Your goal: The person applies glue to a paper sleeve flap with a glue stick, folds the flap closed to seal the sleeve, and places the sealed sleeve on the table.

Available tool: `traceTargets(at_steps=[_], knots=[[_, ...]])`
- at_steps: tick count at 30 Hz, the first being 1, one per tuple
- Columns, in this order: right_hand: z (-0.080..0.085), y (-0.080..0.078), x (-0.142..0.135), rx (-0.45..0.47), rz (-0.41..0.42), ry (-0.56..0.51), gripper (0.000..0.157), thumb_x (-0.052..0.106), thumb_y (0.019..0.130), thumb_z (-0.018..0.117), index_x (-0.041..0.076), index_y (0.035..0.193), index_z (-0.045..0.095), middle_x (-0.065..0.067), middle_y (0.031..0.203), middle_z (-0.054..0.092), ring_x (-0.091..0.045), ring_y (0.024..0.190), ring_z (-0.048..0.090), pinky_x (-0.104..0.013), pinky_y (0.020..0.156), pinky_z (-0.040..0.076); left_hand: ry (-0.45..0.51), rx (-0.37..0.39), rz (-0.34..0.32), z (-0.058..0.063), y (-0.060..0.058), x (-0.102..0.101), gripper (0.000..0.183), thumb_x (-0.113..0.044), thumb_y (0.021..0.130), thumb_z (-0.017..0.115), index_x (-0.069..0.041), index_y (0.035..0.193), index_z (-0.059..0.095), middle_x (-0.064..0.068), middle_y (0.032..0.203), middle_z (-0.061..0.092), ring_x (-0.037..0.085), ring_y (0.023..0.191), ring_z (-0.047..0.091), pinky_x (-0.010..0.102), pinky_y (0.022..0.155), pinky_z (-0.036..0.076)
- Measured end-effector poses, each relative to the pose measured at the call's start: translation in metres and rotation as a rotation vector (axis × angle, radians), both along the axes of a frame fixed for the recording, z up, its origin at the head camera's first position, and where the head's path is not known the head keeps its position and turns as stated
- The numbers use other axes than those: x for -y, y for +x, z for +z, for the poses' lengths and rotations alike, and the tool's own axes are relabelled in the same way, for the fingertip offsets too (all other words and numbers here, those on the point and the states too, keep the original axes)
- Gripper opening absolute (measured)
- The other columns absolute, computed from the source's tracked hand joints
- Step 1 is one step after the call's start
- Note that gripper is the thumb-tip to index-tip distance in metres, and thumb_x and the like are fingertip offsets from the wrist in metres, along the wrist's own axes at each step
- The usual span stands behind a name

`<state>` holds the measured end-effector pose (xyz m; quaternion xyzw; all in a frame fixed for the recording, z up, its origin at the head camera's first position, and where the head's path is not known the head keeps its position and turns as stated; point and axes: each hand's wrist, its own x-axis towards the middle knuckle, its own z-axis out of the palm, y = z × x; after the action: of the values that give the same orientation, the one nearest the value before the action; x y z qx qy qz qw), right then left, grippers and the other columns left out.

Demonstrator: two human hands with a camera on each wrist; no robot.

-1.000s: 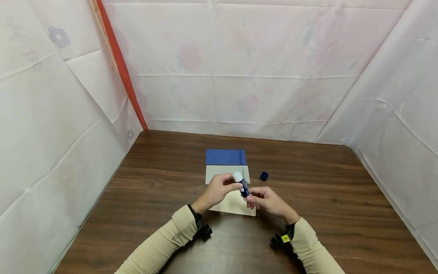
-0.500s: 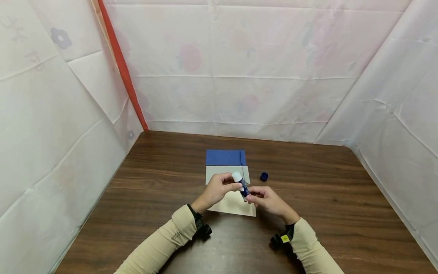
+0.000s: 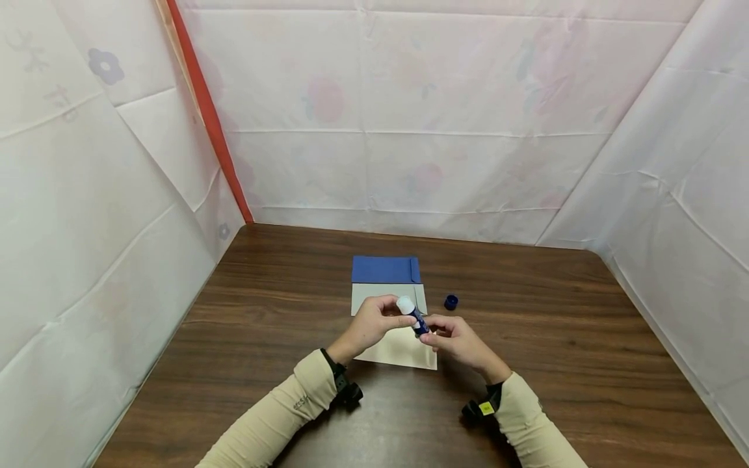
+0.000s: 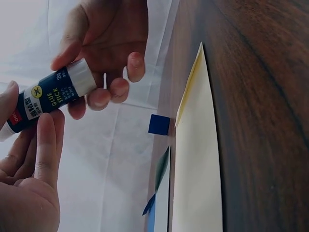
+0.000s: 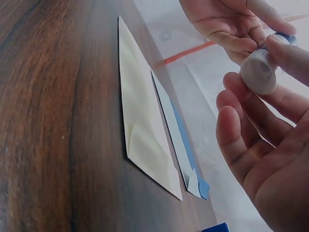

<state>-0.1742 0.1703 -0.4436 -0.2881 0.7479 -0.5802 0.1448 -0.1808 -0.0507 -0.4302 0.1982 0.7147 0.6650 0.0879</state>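
A dark blue and white glue stick [image 3: 419,324], uncapped, is held tilted above the cream envelope [image 3: 391,351]. My left hand [image 3: 370,325] pinches its upper part between thumb and fingers. At the lower end, the thumb and fingers of my right hand [image 3: 461,342] grip the white base; the left wrist view shows this white base [image 4: 82,77] and the printed label clearly. In the right wrist view the cream envelope [image 5: 140,111] lies on the table with its flap partly raised. The blue cap [image 3: 450,302] stands on the table beyond my right hand.
A grey envelope [image 3: 377,296] and a blue envelope [image 3: 383,268] lie in a row behind the cream one on the wooden table [image 3: 263,312]. White patterned sheets [image 3: 456,130] enclose the back and both sides. A red strip [image 3: 210,123] runs down the left back corner.
Both hands stay nearly in place. My right fingers shift slightly around the glue stick's base, and the stick's tilt changes a little. Envelopes and cap stay put.
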Motion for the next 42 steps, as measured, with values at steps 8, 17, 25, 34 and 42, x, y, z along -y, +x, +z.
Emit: traceTargets(at_steps=[8, 17, 25, 34, 42], knots=[[0.001, -0.002, 0.001, -0.009, -0.041, -0.043, 0.028, 0.006, 0.093, 0.064, -0.01, 0.116, 0.062, 0.007, 0.095, 0.066, -0.006, 0.075, 0.058, -0.028, 0.062, 0.053, 0.019, 0.023, -0.009, 0.004, 0.002, -0.003, 0.023, -0.012, 0.084, 0.077, 0.002, 0.099, 0.067, 0.009, 0.09, 0.072, 0.006, 0.078, 0.068, 0.025, 0.077, 0.056], [0.004, -0.001, 0.003, -0.023, -0.084, -0.098, 0.029, 0.006, 0.091, 0.066, -0.011, 0.114, 0.06, 0.013, 0.093, 0.066, -0.001, 0.076, 0.057, -0.022, 0.064, 0.051, -0.035, -0.004, 0.012, 0.004, -0.001, -0.006, 0.021, -0.011, 0.084, 0.076, 0.002, 0.098, 0.066, 0.011, 0.091, 0.069, 0.007, 0.076, 0.064, 0.022, 0.072, 0.053], [0.004, 0.001, 0.004, -0.023, -0.167, -0.093, 0.026, 0.004, 0.09, 0.067, -0.013, 0.109, 0.063, 0.015, 0.087, 0.066, 0.0, 0.071, 0.056, -0.021, 0.062, 0.05, -0.051, -0.018, 0.036, 0.0, -0.002, -0.009, 0.021, -0.009, 0.084, 0.075, 0.0, 0.1, 0.066, 0.011, 0.09, 0.068, 0.006, 0.074, 0.061, 0.021, 0.069, 0.051], [0.003, -0.001, 0.002, -0.063, -0.195, -0.073, 0.026, 0.003, 0.091, 0.066, -0.013, 0.11, 0.064, 0.015, 0.088, 0.066, 0.0, 0.075, 0.058, -0.022, 0.065, 0.052, -0.056, -0.021, 0.035, -0.001, -0.003, -0.012, 0.022, -0.013, 0.085, 0.076, -0.002, 0.101, 0.067, 0.013, 0.092, 0.069, 0.013, 0.079, 0.063, 0.024, 0.071, 0.053], [0.005, 0.0, 0.0, -0.044, -0.211, -0.082, 0.028, 0.005, 0.092, 0.065, -0.014, 0.112, 0.063, 0.014, 0.089, 0.065, -0.002, 0.076, 0.059, -0.024, 0.066, 0.053, -0.121, -0.021, 0.015, 0.001, -0.006, -0.01, 0.025, -0.019, 0.084, 0.077, -0.005, 0.103, 0.068, 0.014, 0.095, 0.069, 0.01, 0.08, 0.062, 0.026, 0.071, 0.051]])
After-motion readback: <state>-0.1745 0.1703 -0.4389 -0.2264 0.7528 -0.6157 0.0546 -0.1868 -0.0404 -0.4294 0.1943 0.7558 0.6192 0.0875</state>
